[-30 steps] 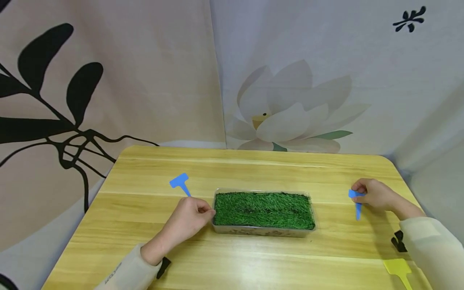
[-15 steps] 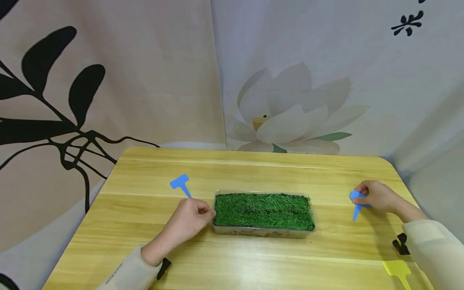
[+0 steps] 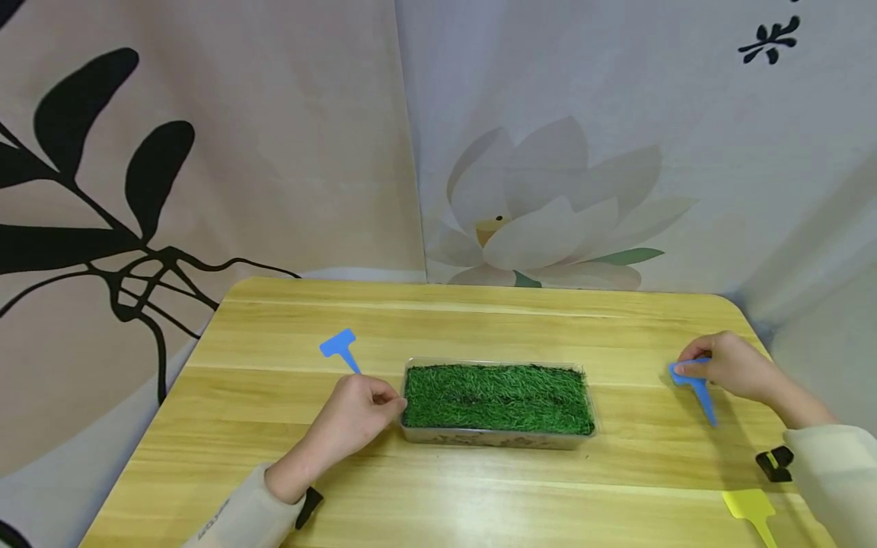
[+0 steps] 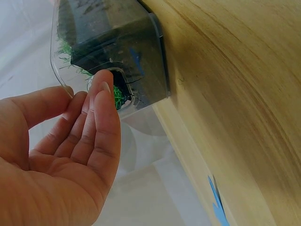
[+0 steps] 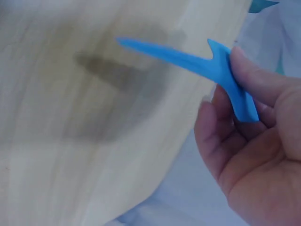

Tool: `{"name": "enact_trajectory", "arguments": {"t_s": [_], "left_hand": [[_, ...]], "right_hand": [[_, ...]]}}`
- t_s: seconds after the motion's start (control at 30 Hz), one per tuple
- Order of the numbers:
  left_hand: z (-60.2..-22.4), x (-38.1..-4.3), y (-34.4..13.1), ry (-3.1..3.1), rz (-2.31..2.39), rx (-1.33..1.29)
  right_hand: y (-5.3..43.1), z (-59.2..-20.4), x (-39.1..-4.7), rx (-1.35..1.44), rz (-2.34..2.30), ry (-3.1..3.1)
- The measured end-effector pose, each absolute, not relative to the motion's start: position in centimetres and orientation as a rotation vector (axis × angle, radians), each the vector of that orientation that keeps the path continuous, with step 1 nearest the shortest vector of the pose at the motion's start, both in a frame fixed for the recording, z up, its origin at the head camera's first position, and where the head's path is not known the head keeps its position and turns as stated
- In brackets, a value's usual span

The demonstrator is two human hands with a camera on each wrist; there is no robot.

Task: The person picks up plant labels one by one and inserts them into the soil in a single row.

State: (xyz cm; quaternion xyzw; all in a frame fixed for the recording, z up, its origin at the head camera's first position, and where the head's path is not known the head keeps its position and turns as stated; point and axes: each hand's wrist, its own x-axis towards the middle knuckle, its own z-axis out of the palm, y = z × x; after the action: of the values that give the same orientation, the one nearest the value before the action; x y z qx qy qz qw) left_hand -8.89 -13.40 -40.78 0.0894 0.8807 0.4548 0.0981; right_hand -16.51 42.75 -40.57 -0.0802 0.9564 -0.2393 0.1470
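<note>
Blue | pinches T-shaped tag point(image 3: 700, 393) in fingers point(image 3: 697, 348) of right hand point(image 3: 742, 371) above tabletop point(image 3: 651, 479) | aims stem toward five o'clock | has grass tray point(image 3: 493, 438) at nine, pinching rim with nearer left hand point(image 3: 349, 415)

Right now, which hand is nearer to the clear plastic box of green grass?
Left. The left hand is at the box's left end, fingertips at its rim; the right hand is off to its right, apart, holding a blue T-shaped plastic tag.

Wooden table point(image 3: 493, 487), streaked grain, rounded far corners. Pale cloth backdrop point(image 3: 308, 152) behind: large black leaves point(image 3: 161, 175) at left, whitish lotus point(image 3: 537, 236) right of centre, small black sprig point(image 3: 771, 41) upper right.
</note>
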Motion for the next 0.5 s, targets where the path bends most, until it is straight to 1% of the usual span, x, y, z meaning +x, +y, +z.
{"name": "enact_trajectory", "arguments": {"t_s": [0.23, 0.5], "left_hand": [[-40.9, -8.9, -13.4, 2.607, 1.360, 0.249], [-41.0, -8.9, -13.5, 2.607, 1.363, 0.237]], "right_hand": [[41.3, -39.0, -15.9, -0.220, -0.701, 2.895], [39.3, -37.0, -15.0, -0.250, -0.827, 2.993]]}}
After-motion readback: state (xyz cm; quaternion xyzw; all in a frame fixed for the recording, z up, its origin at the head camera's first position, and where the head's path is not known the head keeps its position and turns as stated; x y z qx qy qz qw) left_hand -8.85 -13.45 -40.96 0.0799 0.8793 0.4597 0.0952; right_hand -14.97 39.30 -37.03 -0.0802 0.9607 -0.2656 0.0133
